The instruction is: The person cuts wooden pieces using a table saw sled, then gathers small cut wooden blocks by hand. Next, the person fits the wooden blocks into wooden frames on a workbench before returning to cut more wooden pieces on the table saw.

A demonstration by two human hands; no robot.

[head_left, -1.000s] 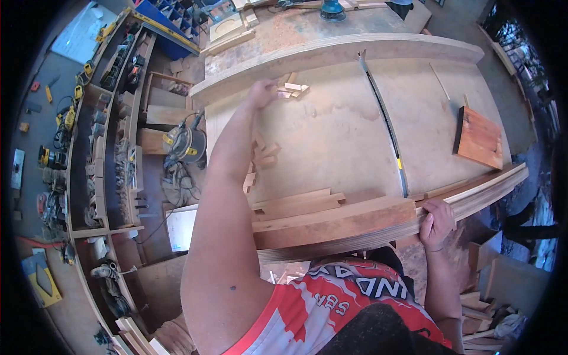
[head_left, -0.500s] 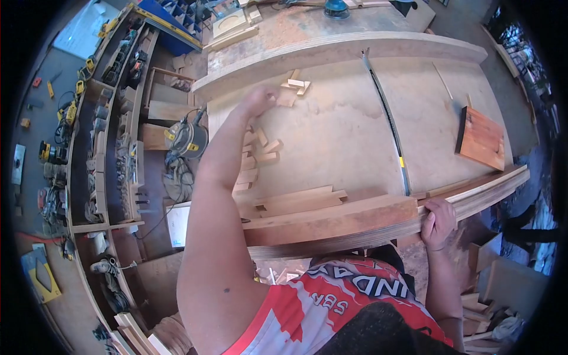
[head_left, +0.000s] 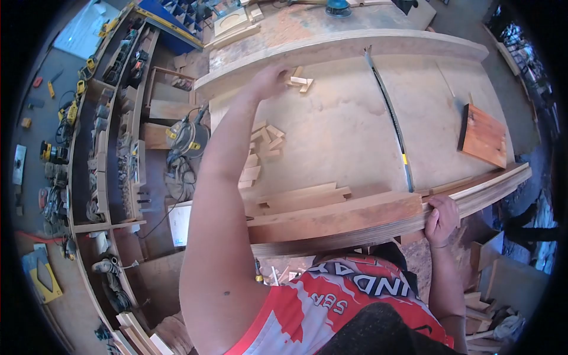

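Observation:
My left hand (head_left: pixel 273 81) reaches to the far left of the wooden worktop (head_left: pixel 331 133), beside a few small wooden blocks (head_left: pixel 300 80). Its fingertips are blurred and partly hidden, so any hold on a block cannot be made out. More small blocks (head_left: pixel 273 141) lie loosely piled near my left forearm. My right hand (head_left: pixel 442 220) is closed over the layered wooden front rail (head_left: pixel 485 198), at the right end of a thick plank (head_left: pixel 343 218). Thin wood strips (head_left: pixel 305 198) lie just behind that plank.
A long dark metal strip (head_left: pixel 387 106) crosses the worktop. A reddish board (head_left: pixel 485 136) lies at the right. The raised back rail (head_left: pixel 355 48) borders the far side. Tool shelves (head_left: pixel 100 142) and a vacuum-like machine (head_left: pixel 188 139) stand at the left.
My left hand first drew back towards the left from the far blocks, then moved up and right beside them again. A flat piece near it is no longer visible. My right hand keeps its place.

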